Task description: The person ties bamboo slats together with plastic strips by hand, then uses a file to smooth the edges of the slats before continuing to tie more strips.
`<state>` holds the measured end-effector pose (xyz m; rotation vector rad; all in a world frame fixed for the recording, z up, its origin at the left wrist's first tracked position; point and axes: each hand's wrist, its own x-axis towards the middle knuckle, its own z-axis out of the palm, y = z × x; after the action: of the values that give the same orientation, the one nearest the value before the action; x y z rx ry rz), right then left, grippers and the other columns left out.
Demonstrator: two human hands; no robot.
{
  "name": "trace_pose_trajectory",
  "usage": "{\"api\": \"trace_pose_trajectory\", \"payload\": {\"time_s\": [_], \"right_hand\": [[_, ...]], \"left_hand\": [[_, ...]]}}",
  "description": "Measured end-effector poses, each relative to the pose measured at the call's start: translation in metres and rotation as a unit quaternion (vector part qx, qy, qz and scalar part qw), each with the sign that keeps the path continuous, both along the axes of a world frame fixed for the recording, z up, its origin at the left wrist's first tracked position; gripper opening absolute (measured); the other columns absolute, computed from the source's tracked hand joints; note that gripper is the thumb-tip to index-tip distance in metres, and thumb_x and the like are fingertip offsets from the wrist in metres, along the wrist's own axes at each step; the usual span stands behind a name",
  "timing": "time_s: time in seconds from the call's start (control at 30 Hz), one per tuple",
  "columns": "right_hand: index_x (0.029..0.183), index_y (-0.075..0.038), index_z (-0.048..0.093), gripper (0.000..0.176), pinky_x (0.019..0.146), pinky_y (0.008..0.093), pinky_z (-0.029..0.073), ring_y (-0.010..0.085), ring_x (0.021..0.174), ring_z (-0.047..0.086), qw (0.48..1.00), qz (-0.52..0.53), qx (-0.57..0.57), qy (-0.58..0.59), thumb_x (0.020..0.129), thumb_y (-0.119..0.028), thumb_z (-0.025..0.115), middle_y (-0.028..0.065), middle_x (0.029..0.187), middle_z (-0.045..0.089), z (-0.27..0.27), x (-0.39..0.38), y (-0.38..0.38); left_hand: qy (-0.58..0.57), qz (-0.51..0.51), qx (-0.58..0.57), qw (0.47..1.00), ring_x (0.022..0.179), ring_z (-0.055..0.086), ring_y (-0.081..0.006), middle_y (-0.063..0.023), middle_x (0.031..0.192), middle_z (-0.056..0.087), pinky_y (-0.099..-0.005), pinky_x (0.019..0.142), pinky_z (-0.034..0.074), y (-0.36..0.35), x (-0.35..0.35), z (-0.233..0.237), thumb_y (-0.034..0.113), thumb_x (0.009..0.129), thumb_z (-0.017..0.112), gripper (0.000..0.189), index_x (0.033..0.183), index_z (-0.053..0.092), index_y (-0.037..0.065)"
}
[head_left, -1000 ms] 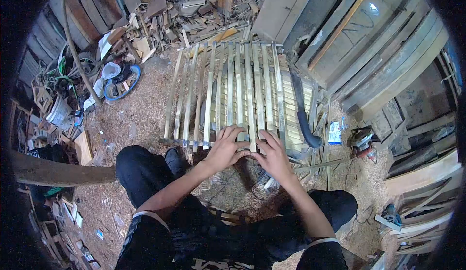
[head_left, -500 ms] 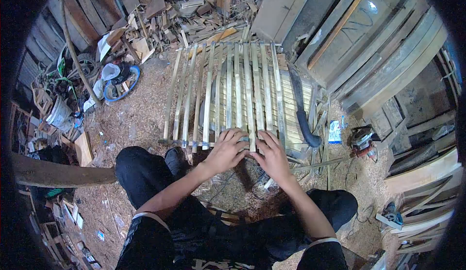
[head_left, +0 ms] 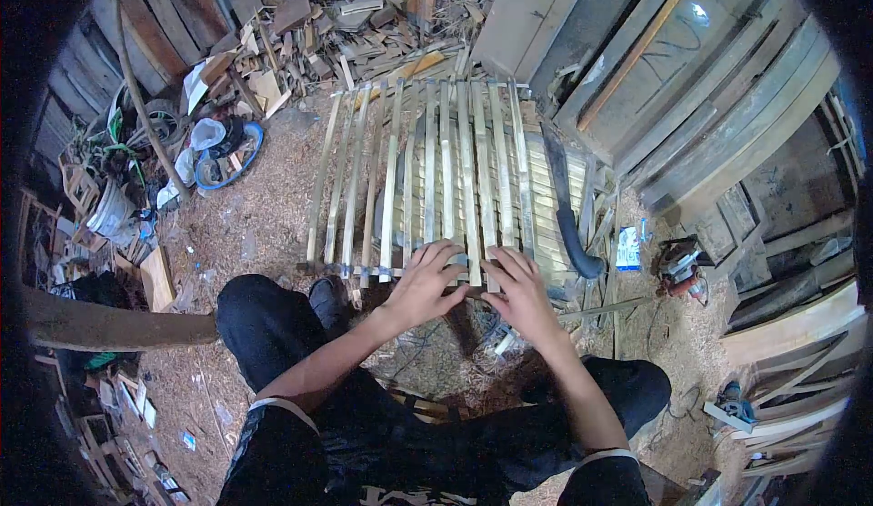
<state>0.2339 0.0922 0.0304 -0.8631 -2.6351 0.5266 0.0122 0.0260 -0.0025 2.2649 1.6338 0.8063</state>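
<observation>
Long narrow wooden slats lie side by side in front of me, with gaps between them, their near ends resting on a crosspiece. My left hand is curled over the near ends of slats left of the middle, thumb toward me. My right hand bends its fingers over slat ends just to the right, its thumb pointing left below them. Between both hands the end of one slat shows. The undersides of both grips are hidden.
More slats lie beneath the row. A dark curved bar lies to the right, near a power saw. Scrap wood is heaped at the back. A blue basin sits at left; boards lean at right.
My right hand has shifted slightly right and toward me, widening the gap between the thumbs. Slats near it have moved slightly right. My left hand has stayed nearly in place.
</observation>
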Motion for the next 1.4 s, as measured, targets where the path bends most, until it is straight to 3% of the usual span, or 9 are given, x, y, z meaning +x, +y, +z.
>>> {"api": "trace_pose_trajectory", "payload": {"time_s": [0.33, 0.6, 0.67, 0.8, 1.17, 1.3, 1.4], "right_hand": [[0.147, -0.005, 0.048, 0.073, 0.118, 0.0471, 0.037, 0.0376, 0.144, 0.039, 0.998, -0.008, -0.055, 0.011, 0.079, -0.001, 0.076, 0.0180, 0.150, 0.048, -0.003, 0.010, 0.003], [0.140, -0.005, 0.055, 0.059, 0.115, 0.0470, 0.039, 0.0351, 0.139, 0.046, 0.998, -0.060, -0.009, 0.004, 0.083, -0.002, 0.073, 0.0161, 0.146, 0.051, 0.007, 0.017, 0.003], [0.138, -0.005, 0.056, 0.057, 0.115, 0.0473, 0.039, 0.0357, 0.140, 0.045, 0.998, -0.056, -0.009, 0.003, 0.084, -0.002, 0.073, 0.0154, 0.147, 0.051, 0.000, 0.022, 0.006], [0.130, -0.002, 0.061, 0.046, 0.112, 0.0460, 0.042, 0.0351, 0.138, 0.048, 0.998, -0.060, -0.008, 0.013, 0.085, -0.002, 0.071, 0.0142, 0.146, 0.053, -0.006, 0.025, 0.006], [0.132, -0.007, 0.062, 0.048, 0.115, 0.0454, 0.041, 0.0373, 0.141, 0.044, 0.995, -0.065, -0.066, 0.034, 0.086, 0.006, 0.066, 0.0159, 0.148, 0.050, 0.007, 0.035, 0.009], [0.134, -0.012, 0.063, 0.051, 0.115, 0.0455, 0.042, 0.0391, 0.142, 0.042, 0.995, -0.068, -0.062, 0.029, 0.088, 0.009, 0.061, 0.0177, 0.150, 0.048, 0.003, 0.039, 0.011], [0.133, -0.009, 0.063, 0.048, 0.114, 0.0456, 0.042, 0.0393, 0.142, 0.042, 0.998, -0.061, -0.033, 0.005, 0.088, 0.007, 0.061, 0.0188, 0.149, 0.048, 0.004, 0.041, 0.013]], "left_hand": [[-0.015, 0.024, 0.004, 1.000, 0.135, 0.045, -0.0345, -0.0154, 0.132, 0.057, -0.0478, 0.113, 0.035, 0.002, 0.006, 0.002, 0.035, 0.087, 0.075, 0.044, 0.117, 0.066, 0.004], [0.020, -0.018, 0.031, 0.999, 0.136, 0.044, -0.0339, -0.0151, 0.140, 0.052, -0.0492, 0.116, 0.032, 0.003, 0.014, 0.009, 0.035, 0.090, 0.073, 0.044, 0.124, 0.066, 0.008], [0.033, -0.021, 0.013, 0.999, 0.138, 0.042, -0.0352, -0.0142, 0.144, 0.051, -0.0495, 0.115, 0.034, 0.003, 0.017, 0.006, 0.036, 0.089, 0.075, 0.050, 0.133, 0.063, 0.014], [0.031, -0.027, 0.032, 0.999, 0.138, 0.044, -0.0334, -0.0137, 0.144, 0.052, -0.0494, 0.115, 0.034, 0.007, 0.023, 0.000, 0.035, 0.090, 0.075, 0.048, 0.131, 0.064, 0.012], [-0.005, -0.031, 0.029, 0.999, 0.131, 0.050, -0.0315, -0.0133, 0.133, 0.059, -0.0482, 0.111, 0.038, 0.010, 0.030, 0.000, 0.030, 0.092, 0.073, 0.043, 0.128, 0.065, 0.009], [0.003, -0.038, 0.023, 0.999, 0.133, 0.049, -0.0316, -0.0138, 0.135, 0.059, -0.0471, 0.112, 0.039, 0.009, 0.027, 0.003, 0.027, 0.092, 0.072, 0.042, 0.129, 0.065, 0.008], [0.020, -0.054, 0.019, 0.998, 0.136, 0.047, -0.0326, -0.0142, 0.137, 0.058, -0.0465, 0.113, 0.040, 0.009, 0.025, -0.001, 0.021, 0.092, 0.071, 0.040, 0.129, 0.064, 0.007]]}}
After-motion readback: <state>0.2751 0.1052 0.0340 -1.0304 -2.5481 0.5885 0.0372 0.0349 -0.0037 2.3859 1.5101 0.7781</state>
